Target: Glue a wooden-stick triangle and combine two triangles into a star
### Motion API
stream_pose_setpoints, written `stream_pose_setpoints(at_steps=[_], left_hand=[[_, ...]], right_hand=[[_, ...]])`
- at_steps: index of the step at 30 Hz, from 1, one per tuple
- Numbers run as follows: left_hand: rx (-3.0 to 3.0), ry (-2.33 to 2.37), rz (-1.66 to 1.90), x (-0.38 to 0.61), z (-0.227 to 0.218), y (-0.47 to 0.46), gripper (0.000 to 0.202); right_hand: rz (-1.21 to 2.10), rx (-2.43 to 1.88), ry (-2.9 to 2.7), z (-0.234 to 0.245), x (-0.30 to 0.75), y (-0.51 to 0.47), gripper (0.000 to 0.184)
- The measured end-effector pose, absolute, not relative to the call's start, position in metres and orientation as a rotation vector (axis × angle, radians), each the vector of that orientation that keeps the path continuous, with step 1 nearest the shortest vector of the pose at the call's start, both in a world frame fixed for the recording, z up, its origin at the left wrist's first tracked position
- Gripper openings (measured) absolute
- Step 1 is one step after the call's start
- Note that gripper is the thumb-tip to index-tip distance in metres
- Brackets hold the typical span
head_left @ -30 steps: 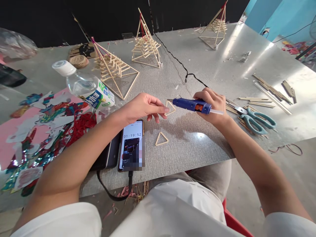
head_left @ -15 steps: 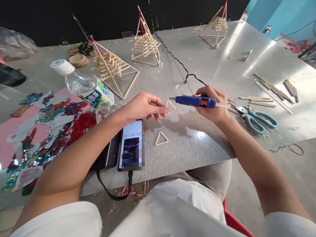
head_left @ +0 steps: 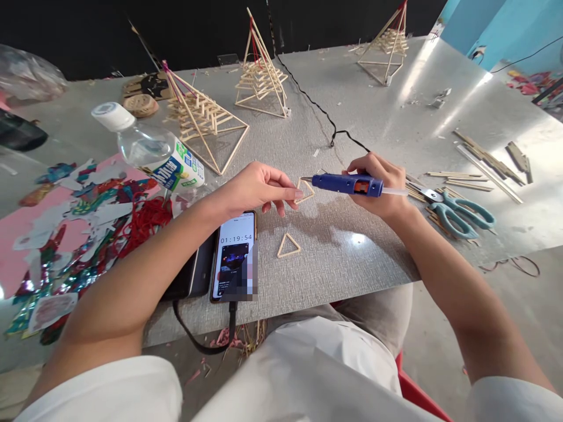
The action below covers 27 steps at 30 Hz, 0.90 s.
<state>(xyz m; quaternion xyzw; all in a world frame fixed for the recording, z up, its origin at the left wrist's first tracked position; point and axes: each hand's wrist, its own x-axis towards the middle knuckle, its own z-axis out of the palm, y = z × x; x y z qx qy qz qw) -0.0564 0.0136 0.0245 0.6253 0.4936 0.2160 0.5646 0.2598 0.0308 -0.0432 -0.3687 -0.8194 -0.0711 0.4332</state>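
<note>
Between thumb and fingers, my left hand (head_left: 268, 190) pinches a small triangle of thin wooden sticks (head_left: 307, 200), held above the table. My right hand (head_left: 380, 181) is wrapped round a blue hot glue gun (head_left: 345, 183), and a pale glue stick (head_left: 394, 191) pokes out of its back end. The gun's metal nozzle points left and is at the upper corner of the held triangle; whether it touches the wood I cannot tell. A second stick triangle (head_left: 289, 246) lies flat on the table below my left hand.
Stick pyramids (head_left: 206, 120) stand toward the back. A bottle (head_left: 153, 149), red string (head_left: 149, 225) and foil scraps lie left. A phone (head_left: 233, 255) with a cable is near the front edge. Scissors (head_left: 461, 214) and loose sticks (head_left: 466, 176) lie right. A black cord (head_left: 314, 105) crosses the table.
The glue gun has shifted slightly left and down, bringing its nozzle over the held triangle's upper corner. My left hand keeps its pinch nearly unmoved.
</note>
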Motion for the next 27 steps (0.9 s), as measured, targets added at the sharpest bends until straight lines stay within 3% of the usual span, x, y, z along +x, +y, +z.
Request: stream_pose_setpoints(at_steps=[6,10,22,27], left_hand=[[1.468,1.167,0.502,-0.0576,0.0228,0.0152,0.048],[1.459,1.165,0.5,-0.0579,0.0228,0.0157,0.048],[1.44,1.15,0.5,-0.0591,0.0247,0.0156,0.035],[1.423,1.168,0.492,-0.0602,0.0242,0.0163,0.027]], right_hand=[[-0.233,-0.935,-2.101,-0.0427,0.261,0.0316,0.045],[-0.269,-0.953,-2.123,-0.0423,0.2594,0.0301,0.049],[-0.191,-0.993,-2.02,-0.0387,0.2601,0.0295,0.036],[-0.174,-1.007,-1.95,-0.0422,0.2631,0.0334,0.021]])
